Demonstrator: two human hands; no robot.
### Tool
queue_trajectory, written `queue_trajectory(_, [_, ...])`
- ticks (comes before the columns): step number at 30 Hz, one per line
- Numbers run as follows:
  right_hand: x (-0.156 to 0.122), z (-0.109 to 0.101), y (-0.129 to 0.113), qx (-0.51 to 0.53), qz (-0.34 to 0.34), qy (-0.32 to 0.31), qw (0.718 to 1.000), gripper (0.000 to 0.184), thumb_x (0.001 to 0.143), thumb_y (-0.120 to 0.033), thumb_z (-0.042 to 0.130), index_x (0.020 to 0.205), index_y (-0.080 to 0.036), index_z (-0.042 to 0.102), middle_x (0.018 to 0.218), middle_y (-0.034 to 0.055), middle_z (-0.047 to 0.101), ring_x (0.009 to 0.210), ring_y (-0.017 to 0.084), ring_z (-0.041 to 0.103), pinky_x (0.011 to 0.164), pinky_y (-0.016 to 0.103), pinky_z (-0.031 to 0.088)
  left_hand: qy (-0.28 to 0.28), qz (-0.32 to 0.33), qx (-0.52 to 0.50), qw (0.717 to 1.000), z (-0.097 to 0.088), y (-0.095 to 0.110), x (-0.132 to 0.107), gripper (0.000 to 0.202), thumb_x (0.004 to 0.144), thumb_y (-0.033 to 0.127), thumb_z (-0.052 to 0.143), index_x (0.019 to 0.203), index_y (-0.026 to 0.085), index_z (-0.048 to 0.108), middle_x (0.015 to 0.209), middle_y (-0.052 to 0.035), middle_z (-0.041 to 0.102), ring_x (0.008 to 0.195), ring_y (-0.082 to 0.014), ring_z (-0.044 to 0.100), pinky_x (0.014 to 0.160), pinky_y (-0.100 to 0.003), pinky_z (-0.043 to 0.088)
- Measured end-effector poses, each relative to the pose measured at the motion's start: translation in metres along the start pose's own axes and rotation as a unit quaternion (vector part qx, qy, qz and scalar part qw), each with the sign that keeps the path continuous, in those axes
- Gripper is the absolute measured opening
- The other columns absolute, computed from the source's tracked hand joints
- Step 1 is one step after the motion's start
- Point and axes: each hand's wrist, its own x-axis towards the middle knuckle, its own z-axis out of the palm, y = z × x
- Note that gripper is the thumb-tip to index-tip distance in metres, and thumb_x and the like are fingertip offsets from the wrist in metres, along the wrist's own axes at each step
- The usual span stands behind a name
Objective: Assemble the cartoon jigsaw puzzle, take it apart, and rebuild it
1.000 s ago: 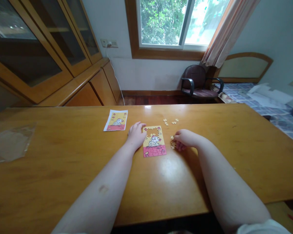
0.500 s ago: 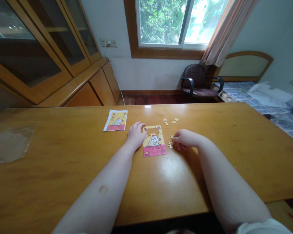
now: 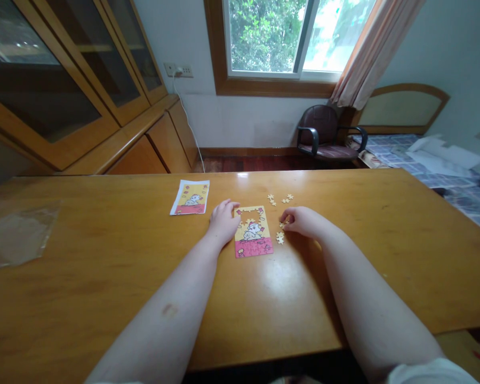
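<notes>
One puzzle piece [image 3: 283, 224] is pinched by the right hand [image 3: 302, 221], just right of the part-built jigsaw [image 3: 253, 234] on the surface [image 3: 104, 256]. Left hand [image 3: 223, 220] rests open against its left edge. Risk: a sideways nudge may buckle joined rows or scatter nearby loose pieces [image 3: 280, 238].

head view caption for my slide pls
Left hand rests against a part-built puzzle on a table; right hand touches loose pieces beside it.

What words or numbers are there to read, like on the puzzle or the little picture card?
No text can be read anywhere in this view.
Puzzle: only a cartoon picture shows, with no words or numbers to make out.
Picture card: the same cartoon; any print on it is too small and blurred to read.
</notes>
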Motion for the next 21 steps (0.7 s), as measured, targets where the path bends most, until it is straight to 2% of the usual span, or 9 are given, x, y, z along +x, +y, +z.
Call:
queue_trajectory(9, [-0.004,0.004,-0.009,-0.033,-0.043,-0.034,0.998,0.012,0.068,-0.013,0.065,0.079,-0.019,0.066,0.079,0.0019,0.069,0.067,0.014,0.059,0.058,0.022,0.038,-0.006,-0.004,0.002,1.000,-0.002,0.003,-0.001,0.045,0.076,0.021,0.049,0.120,0.024,0.059,0.143,-0.0067,0.046,0.135,-0.0268,0.037,0.115,-0.044,0.029])
queue_trajectory(12, [-0.004,0.005,-0.011,-0.053,-0.059,-0.020,0.997,0.007,0.068,-0.014,0.064,0.073,-0.018,0.065,0.082,0.0035,0.069,0.070,0.016,0.059,0.059,0.023,0.039,-0.006,-0.006,0.002,1.000,-0.003,0.004,-0.001,0.045,0.076,0.021,0.049,0.120,0.024,0.059,0.143,-0.0068,0.046,0.136,-0.0265,0.037,0.115,-0.043,0.028])
queue_trajectory(16, [0.001,0.006,-0.007,-0.056,-0.084,0.024,0.995,0.015,0.067,-0.018,0.068,0.082,-0.019,0.067,0.090,0.0046,0.068,0.079,0.017,0.060,0.065,0.023,0.040,-0.005,-0.004,0.004,1.000,-0.003,0.004,-0.001,0.045,0.076,0.020,0.049,0.120,0.022,0.059,0.142,-0.0075,0.047,0.135,-0.0254,0.037,0.115,-0.042,0.027])
queue_trajectory(21, [0.002,0.006,-0.005,-0.050,-0.058,0.002,0.997,0.014,0.068,-0.020,0.068,0.082,-0.020,0.069,0.087,0.0037,0.070,0.076,0.017,0.061,0.063,0.024,0.040,-0.007,-0.005,0.003,1.000,-0.002,0.003,-0.001,0.045,0.076,0.020,0.049,0.120,0.022,0.060,0.142,-0.0070,0.046,0.135,-0.0257,0.037,0.115,-0.042,0.028])
